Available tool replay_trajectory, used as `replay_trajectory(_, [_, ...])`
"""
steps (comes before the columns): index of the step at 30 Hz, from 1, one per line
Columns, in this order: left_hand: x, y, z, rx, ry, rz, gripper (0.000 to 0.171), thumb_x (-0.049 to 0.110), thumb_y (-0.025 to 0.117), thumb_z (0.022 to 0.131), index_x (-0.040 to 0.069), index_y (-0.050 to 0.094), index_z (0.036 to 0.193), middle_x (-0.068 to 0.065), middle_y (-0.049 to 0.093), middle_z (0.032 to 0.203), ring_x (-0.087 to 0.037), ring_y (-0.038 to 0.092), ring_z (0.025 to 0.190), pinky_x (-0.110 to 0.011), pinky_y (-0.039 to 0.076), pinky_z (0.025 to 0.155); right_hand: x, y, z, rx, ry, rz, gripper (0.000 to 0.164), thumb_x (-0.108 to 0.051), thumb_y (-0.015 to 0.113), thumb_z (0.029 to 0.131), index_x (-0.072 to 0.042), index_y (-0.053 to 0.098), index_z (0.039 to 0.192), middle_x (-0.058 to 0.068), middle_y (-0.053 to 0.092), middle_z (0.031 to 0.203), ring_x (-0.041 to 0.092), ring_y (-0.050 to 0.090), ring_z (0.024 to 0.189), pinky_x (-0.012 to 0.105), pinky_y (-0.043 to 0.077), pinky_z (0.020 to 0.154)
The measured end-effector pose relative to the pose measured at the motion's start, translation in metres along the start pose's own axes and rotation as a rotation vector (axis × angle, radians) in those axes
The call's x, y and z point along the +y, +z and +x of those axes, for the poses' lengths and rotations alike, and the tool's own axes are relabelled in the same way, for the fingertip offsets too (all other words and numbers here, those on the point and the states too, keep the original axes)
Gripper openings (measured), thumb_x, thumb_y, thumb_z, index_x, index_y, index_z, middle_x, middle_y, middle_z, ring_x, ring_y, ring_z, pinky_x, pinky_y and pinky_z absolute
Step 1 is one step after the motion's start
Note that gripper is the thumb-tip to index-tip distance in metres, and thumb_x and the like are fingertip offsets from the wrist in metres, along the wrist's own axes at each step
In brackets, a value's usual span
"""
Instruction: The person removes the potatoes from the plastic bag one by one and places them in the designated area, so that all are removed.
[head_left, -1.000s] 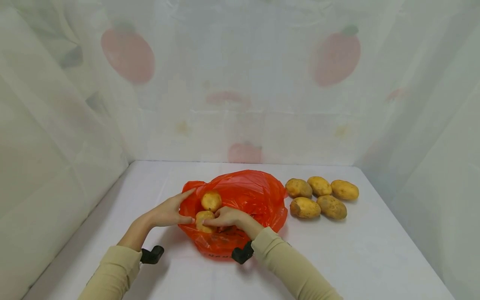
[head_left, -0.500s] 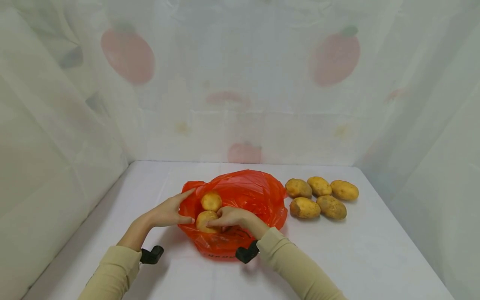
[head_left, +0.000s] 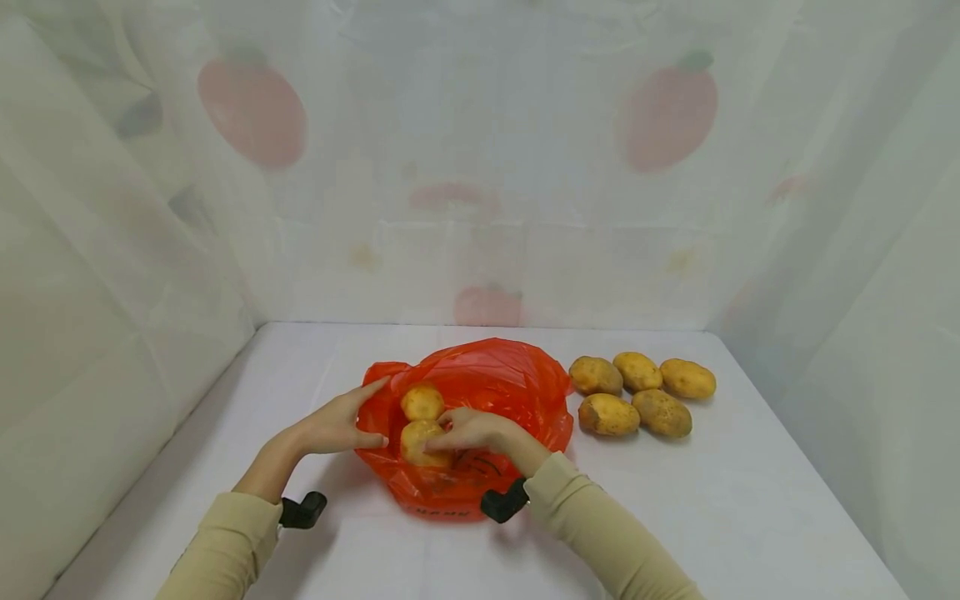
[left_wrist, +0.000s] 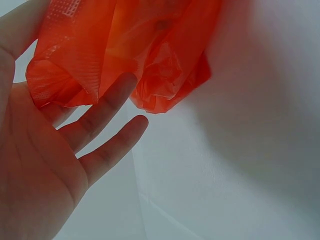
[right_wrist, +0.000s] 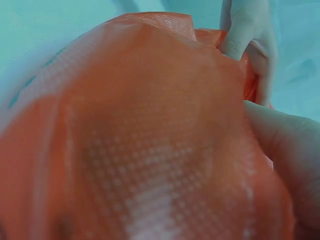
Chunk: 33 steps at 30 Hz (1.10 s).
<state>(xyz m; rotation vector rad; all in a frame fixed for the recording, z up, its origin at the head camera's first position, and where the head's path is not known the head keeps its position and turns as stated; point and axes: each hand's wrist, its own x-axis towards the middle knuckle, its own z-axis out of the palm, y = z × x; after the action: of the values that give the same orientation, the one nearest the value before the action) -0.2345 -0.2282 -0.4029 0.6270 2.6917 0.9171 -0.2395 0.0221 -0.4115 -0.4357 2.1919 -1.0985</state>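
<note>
A red plastic bag (head_left: 517, 375) lies with its mouth open, and a yellowish potato (head_left: 422, 402) sits inside at its left. Just in front of that one is a second potato (head_left: 420, 442), which my right hand (head_left: 476, 433) grips with the thumb across its near side; the other fingers are mostly hidden behind it. At the bag's left rim, my left hand (head_left: 337, 425) touches the plastic, thumb and index finger spread wide apart. Its fingers look straight in the left wrist view, with the red plastic (left_wrist: 150, 50) against them. Plastic largely fills the right wrist view.
Several potatoes (head_left: 637, 396) lie in two rows to the right of the bag. The white table (head_left: 712, 517) is bordered by pale cloth walls (head_left: 480, 250) at the back and both sides. A black wrist mount (head_left: 303, 510) sits on each forearm.
My right hand has shifted a little to the right, and the near potato has moved right with it inside the bag. The left hand has stayed in place.
</note>
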Motion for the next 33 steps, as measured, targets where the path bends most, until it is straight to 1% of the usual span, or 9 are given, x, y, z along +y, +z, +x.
replay_trajectory(4, [0.001, 0.0, 0.0, -0.001, 0.003, -0.003, 0.086, 0.025, 0.072, 0.078, 0.007, 0.023, 0.146, -0.014, 0.037, 0.142, -0.034, 0.037, 0.127, -0.054, 0.037, 0.099, 0.002, -0.001, -0.001, 0.007, 0.008, 0.014, 0.062, -0.037, 0.07, 0.079, -0.005, 0.047, 0.128, 0.002, 0.054, 0.112, 0.018, 0.05, 0.1, 0.038, 0.046, 0.091])
replay_trajectory(10, [0.0, 0.0, 0.0, -0.001, 0.0, 0.002, 0.087, 0.028, 0.072, 0.078, 0.007, 0.023, 0.146, -0.015, 0.035, 0.143, -0.035, 0.035, 0.129, -0.054, 0.036, 0.099, 0.003, -0.004, -0.006, -0.008, -0.014, 0.053, 0.06, -0.033, 0.07, 0.08, -0.007, 0.047, 0.129, 0.002, 0.054, 0.111, 0.018, 0.05, 0.1, 0.038, 0.047, 0.089])
replay_trajectory(16, [0.001, 0.0, 0.0, -0.001, -0.001, -0.003, 0.087, 0.028, 0.073, 0.077, 0.008, 0.023, 0.146, -0.015, 0.035, 0.143, -0.035, 0.035, 0.129, -0.055, 0.037, 0.099, 0.001, -0.007, -0.011, -0.019, -0.042, 0.031, 0.063, -0.035, 0.069, 0.081, -0.01, 0.044, 0.133, 0.0, 0.052, 0.114, 0.017, 0.048, 0.104, 0.037, 0.047, 0.09])
replay_trajectory(21, [0.001, 0.0, 0.001, 0.001, 0.002, -0.003, 0.087, 0.027, 0.073, 0.077, 0.009, 0.023, 0.146, -0.014, 0.037, 0.142, -0.033, 0.037, 0.127, -0.053, 0.038, 0.099, 0.003, -0.011, -0.014, -0.007, -0.051, -0.007, 0.068, -0.039, 0.069, 0.08, -0.012, 0.042, 0.136, -0.001, 0.051, 0.116, 0.017, 0.047, 0.106, 0.038, 0.047, 0.09])
replay_trajectory(24, [0.001, -0.001, 0.001, 0.002, 0.005, -0.002, 0.087, 0.026, 0.073, 0.077, 0.009, 0.023, 0.146, -0.014, 0.038, 0.141, -0.033, 0.038, 0.126, -0.052, 0.038, 0.099, 0.004, -0.014, -0.016, -0.005, -0.054, -0.007, 0.067, -0.04, 0.069, 0.08, -0.013, 0.042, 0.135, -0.002, 0.052, 0.114, 0.017, 0.048, 0.104, 0.037, 0.048, 0.087])
replay_trajectory(28, [0.002, -0.001, 0.0, 0.001, 0.007, -0.003, 0.087, 0.026, 0.073, 0.077, 0.008, 0.024, 0.146, -0.015, 0.038, 0.14, -0.033, 0.04, 0.125, -0.052, 0.04, 0.097, 0.004, -0.018, -0.02, -0.001, -0.067, 0.031, 0.061, -0.036, 0.069, 0.081, -0.014, 0.044, 0.132, -0.001, 0.053, 0.111, 0.018, 0.05, 0.101, 0.035, 0.05, 0.084])
replay_trajectory(33, [0.004, -0.001, 0.0, 0.001, 0.002, 0.0, 0.088, 0.026, 0.073, 0.076, 0.009, 0.024, 0.146, -0.015, 0.039, 0.14, -0.032, 0.042, 0.123, -0.051, 0.042, 0.096, 0.005, -0.022, -0.024, 0.018, -0.08, 0.052, 0.057, -0.033, 0.069, 0.081, -0.015, 0.044, 0.13, 0.001, 0.051, 0.113, 0.018, 0.05, 0.101, 0.034, 0.051, 0.081])
